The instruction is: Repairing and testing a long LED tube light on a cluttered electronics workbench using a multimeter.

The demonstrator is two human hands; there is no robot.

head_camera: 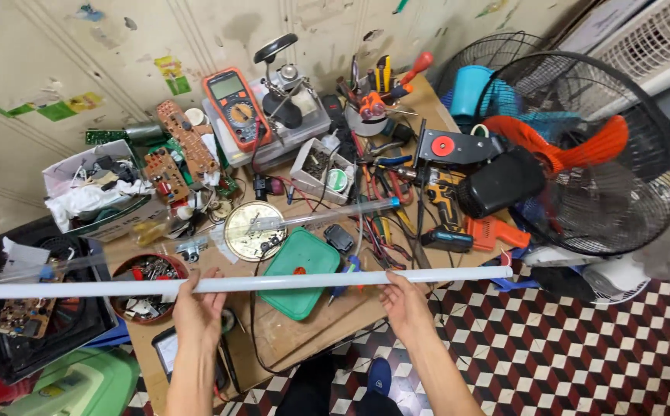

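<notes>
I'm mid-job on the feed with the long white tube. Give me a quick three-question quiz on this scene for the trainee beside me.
1. True or false: both hands grip the long white tube.
2. Which lies on the bench directly beyond the tube, between the two hands? A) green lid B) orange multimeter C) blue bucket
3. What stands at the right end of the tube, off the bench?

Key
1. True: left hand and right hand both hold it, roughly level.
2. A, the green lid; the orange multimeter sits near the wall.
3. A black-caged fan with orange blades.
</notes>
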